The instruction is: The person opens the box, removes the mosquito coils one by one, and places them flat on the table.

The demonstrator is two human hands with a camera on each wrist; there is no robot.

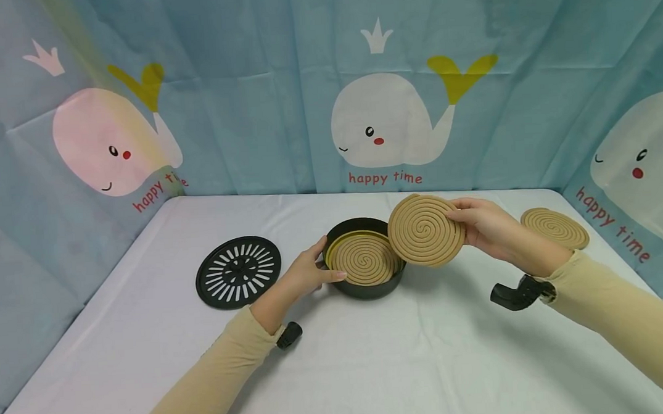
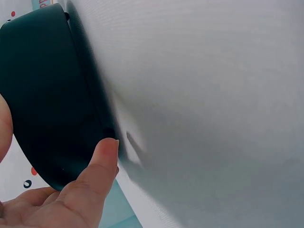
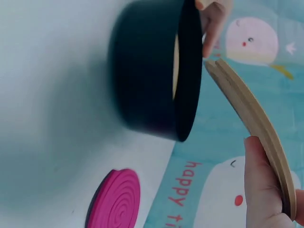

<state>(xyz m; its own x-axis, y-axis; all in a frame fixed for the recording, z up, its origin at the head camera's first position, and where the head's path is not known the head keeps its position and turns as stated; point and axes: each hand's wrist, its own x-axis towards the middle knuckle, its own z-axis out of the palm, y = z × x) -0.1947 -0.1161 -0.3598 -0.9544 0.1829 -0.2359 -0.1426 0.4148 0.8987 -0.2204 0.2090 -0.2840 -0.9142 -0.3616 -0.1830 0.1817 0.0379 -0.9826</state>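
Note:
My left hand (image 1: 306, 271) grips the left side of a round black tin (image 1: 371, 291), with the thumb at its rim. Fingers curve along the black wall in the left wrist view. Inside the tin, a tan mosquito coil (image 1: 363, 262) lies within a yellow inner ring. My right hand (image 1: 489, 226) pinches a second mosquito coil (image 1: 424, 231) by its right edge, thumb in front. This coil is tilted up, and its left edge overlaps the tin's right rim in the head view. Seen edge-on in the right wrist view, the held coil (image 3: 251, 114) looks thick and layered.
A black slotted lid (image 1: 238, 273) lies on the white tablecloth left of the tin. At the far right another tan coil (image 1: 554, 228) rests behind my right forearm. One coil (image 3: 118, 202) appears pink in the right wrist view. A blue whale-print curtain (image 1: 272, 111) stands behind.

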